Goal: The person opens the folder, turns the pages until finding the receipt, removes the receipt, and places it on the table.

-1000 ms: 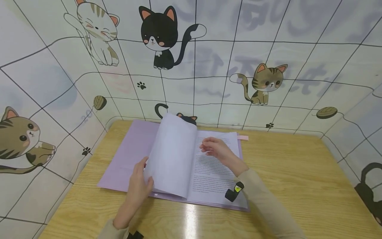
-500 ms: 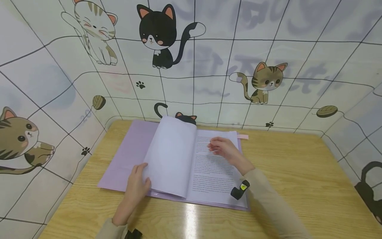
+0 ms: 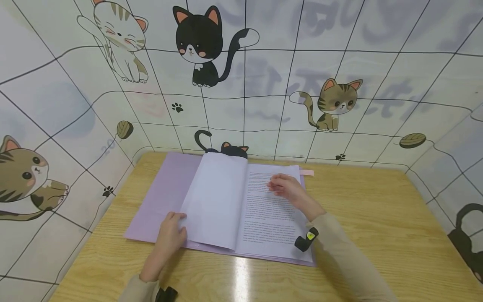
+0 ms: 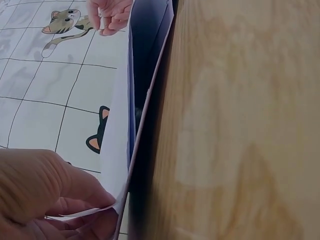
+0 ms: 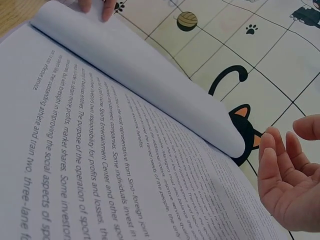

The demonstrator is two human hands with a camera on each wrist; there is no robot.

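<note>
A purple folder (image 3: 160, 197) lies open, holding printed sheets. On its left side a blank white page (image 3: 215, 201) is turned over, its outer edge slightly raised. My left hand (image 3: 171, 235) is at this page's lower left edge; in the left wrist view the thumb (image 4: 85, 187) and the fingers below pinch the paper. My right hand (image 3: 288, 191) hovers over the printed page (image 3: 268, 226) on the right, its fingers loosely bent and holding nothing. In the right wrist view the right hand (image 5: 292, 185) is beside the sheet, apart from it.
The folder rests on a wooden table (image 3: 370, 226). A pink tab (image 3: 307, 173) sticks out at the folder's upper right. White walls with cat drawings (image 3: 200, 46) and grid lines stand behind and to both sides. Small black devices are strapped to both wrists.
The turned page has come down flatter on the left. My left hand has moved slightly down and left with its edge. My right hand has drawn to the right over the printed page.
</note>
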